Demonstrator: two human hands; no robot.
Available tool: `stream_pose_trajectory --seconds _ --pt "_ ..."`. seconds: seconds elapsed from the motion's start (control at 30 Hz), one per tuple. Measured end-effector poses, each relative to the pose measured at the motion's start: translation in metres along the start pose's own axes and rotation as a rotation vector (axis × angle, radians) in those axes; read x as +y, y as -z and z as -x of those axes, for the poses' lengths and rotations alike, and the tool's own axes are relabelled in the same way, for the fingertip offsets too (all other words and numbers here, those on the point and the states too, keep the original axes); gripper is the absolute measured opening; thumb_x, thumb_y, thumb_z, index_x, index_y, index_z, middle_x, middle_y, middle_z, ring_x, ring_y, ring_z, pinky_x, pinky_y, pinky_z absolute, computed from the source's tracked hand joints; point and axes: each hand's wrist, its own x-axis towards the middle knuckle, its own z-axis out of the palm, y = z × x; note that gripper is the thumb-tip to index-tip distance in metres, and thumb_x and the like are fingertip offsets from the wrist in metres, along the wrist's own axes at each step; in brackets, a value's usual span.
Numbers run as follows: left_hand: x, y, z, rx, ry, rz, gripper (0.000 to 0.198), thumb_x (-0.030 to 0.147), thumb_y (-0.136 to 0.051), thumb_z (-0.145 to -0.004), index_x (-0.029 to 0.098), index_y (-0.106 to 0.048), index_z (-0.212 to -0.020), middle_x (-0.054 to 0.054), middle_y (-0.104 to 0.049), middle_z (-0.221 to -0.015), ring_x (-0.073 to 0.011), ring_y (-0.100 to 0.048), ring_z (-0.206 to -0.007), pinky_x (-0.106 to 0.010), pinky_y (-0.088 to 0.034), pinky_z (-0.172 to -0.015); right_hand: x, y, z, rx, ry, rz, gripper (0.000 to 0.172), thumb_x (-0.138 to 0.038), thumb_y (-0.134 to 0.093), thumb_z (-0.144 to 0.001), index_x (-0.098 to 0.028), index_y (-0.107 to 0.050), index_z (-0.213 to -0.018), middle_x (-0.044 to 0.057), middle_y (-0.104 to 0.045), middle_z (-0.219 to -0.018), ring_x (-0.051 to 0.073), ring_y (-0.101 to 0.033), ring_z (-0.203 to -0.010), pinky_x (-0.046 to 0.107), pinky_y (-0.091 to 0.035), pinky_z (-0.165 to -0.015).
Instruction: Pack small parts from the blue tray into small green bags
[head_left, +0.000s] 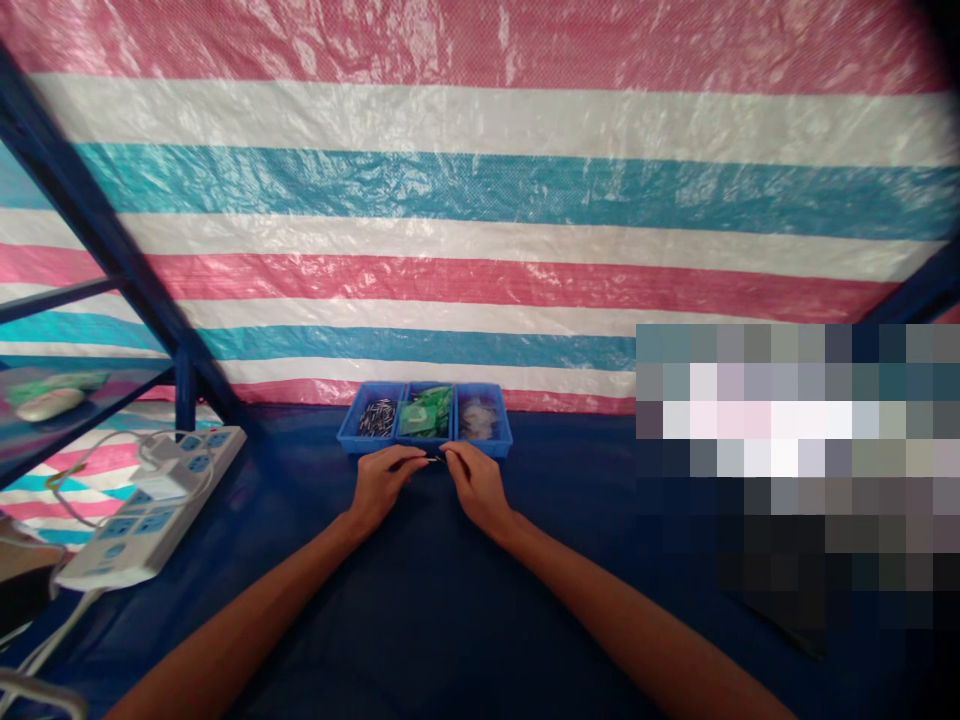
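My left hand (381, 487) pinches a tiny, thin yellow-green piece (431, 460) between thumb and fingertips. Facing it, my right hand (480, 490) is closed in a pinch too, on something too small to make out. The fingertips of both hands almost meet, just in front of three joined blue bins (349, 441). Many slim metal pieces (376, 417) fill the left bin. In the middle one lie green packets (427, 413), and whitish, see-through small pieces (480, 418) are in the right one.
On the left of the dark blue table (420, 620) lies a white power strip (150, 520) with a plugged-in adapter and cables. A blue metal frame (135, 260) slants up at the left. Striped plastic sheeting (450, 280) hangs behind. Blurred blocks cover the right side.
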Motion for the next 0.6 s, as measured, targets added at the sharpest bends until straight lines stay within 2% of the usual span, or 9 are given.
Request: stream_pose_trajectory --seconds 0.1,0.3,0.43,0.6 --pt "-0.0014 -0.0006 0.0002 -0.024 0.056 0.036 0.019 0.035 -0.062 -0.081 0.018 -0.069 -0.085 0.001 -0.068 -0.066 -0.0088 -0.056 -0.045 -0.020 -0.047 -0.051 0.0000 0.0000 -0.0004 -0.009 0.003 0.001 0.026 -0.024 -0.038 -0.094 -0.018 -0.062 -0.101 0.007 -0.067 -0.095 0.017 -0.062 -0.089 0.028 -0.045 -0.082" --pt "0.0002 0.0005 0.0000 -0.067 0.071 0.094 0.026 0.033 -0.057 -0.084 0.018 -0.062 -0.105 0.005 -0.064 -0.058 -0.0078 -0.053 -0.041 -0.018 -0.045 -0.049 0.0019 -0.0016 0.0013 -0.074 0.044 0.026 0.022 -0.026 -0.044 -0.092 -0.017 -0.061 -0.103 0.006 -0.065 -0.090 0.016 -0.060 -0.081 0.026 -0.045 -0.075" --pt "0.0003 0.0002 0.0014 -0.108 0.080 0.142 0.027 0.033 -0.057 -0.085 0.018 -0.061 -0.107 0.005 -0.063 -0.057 -0.0080 -0.053 -0.041 -0.018 -0.045 -0.049 0.0022 -0.0030 0.0027 -0.136 0.094 0.070 0.020 -0.026 -0.047 -0.091 -0.018 -0.063 -0.099 0.005 -0.063 -0.083 0.015 -0.058 -0.074 0.025 -0.044 -0.069" --pt "0.0000 0.0003 0.0021 -0.117 0.079 0.128 0.024 0.034 -0.058 -0.084 0.018 -0.063 -0.101 0.003 -0.064 -0.062 -0.0091 -0.054 -0.045 -0.020 -0.046 -0.050 0.0017 -0.0026 0.0017 -0.131 0.107 0.054 0.021 -0.026 -0.044 -0.093 -0.019 -0.063 -0.092 0.005 -0.063 -0.083 0.015 -0.058 -0.076 0.025 -0.044 -0.072"
